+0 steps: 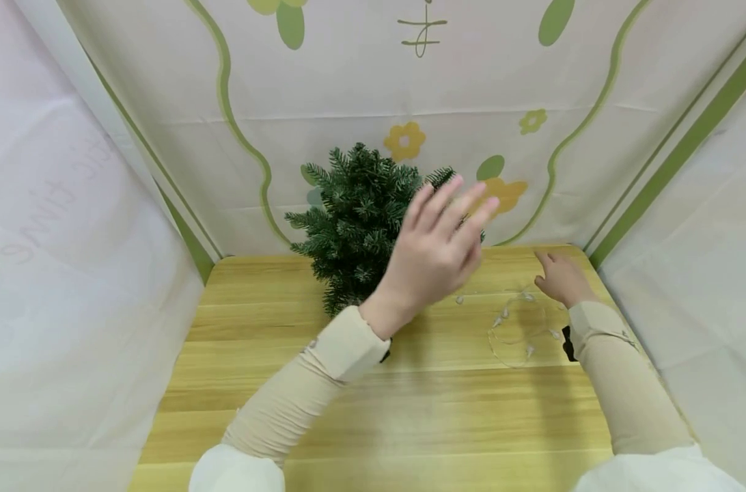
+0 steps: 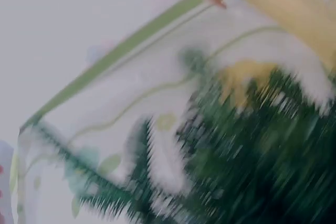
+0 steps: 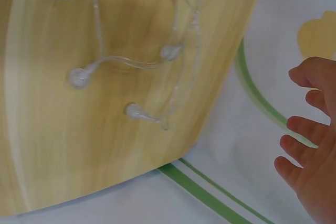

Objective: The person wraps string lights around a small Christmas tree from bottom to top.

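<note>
The bushy little tree [image 1: 361, 219] is deep green, its needle tips lighter with a bluish cast. The string lights [image 3: 169, 52] show clear, nearly colourless wire and whitish translucent bulbs [image 3: 79, 78]. Beneath them the table [image 1: 410, 424] is honey yellow, streaked with darker and paler bands of wood grain. The sleeves [image 1: 293, 403] are beige at the forearm and white higher up; a small piece [image 1: 569, 344] beside the right one is black. The white backdrop [image 1: 348, 82] carries wavy green lines [image 1: 224, 75], yellow-orange flowers [image 1: 415, 137], green oval leaves [image 1: 290, 27], olive lettering [image 1: 422, 43] and straight green bands [image 1: 680, 154].
</note>
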`<state>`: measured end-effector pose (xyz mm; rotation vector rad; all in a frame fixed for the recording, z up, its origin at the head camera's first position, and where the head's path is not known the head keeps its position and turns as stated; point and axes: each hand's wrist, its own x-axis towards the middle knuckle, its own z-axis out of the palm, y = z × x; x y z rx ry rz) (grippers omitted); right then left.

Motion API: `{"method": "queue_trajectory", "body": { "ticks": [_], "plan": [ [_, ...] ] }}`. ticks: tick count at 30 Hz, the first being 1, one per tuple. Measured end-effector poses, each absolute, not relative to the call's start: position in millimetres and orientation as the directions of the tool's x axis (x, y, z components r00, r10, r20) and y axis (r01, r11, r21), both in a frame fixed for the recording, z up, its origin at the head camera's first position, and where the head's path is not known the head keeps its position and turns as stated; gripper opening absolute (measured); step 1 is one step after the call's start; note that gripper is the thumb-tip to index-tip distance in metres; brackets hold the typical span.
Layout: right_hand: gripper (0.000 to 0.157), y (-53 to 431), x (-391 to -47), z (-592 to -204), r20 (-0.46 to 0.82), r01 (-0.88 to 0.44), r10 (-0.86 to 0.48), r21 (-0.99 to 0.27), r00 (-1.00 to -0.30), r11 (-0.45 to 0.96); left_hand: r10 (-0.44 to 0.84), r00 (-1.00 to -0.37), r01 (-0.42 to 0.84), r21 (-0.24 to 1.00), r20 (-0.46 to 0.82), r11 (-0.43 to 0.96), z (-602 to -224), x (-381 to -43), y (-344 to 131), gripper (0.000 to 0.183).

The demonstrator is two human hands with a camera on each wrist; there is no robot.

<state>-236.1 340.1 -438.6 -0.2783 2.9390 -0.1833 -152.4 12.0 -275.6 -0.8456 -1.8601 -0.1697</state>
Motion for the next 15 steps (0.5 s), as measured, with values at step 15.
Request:
{"method": "queue_trajectory", "body": {
  "ticks": [15],
  "plan": [
    [0.058, 360.0, -213.7, -491.6, -0.274, -0.069, -0.129, -0.217, -0.953, 0.974, 0.698, -0.124, 0.702, -0.435, 0.705, 0.564, -410.9, -131.7, 63.9, 0.026]
  ]
}}
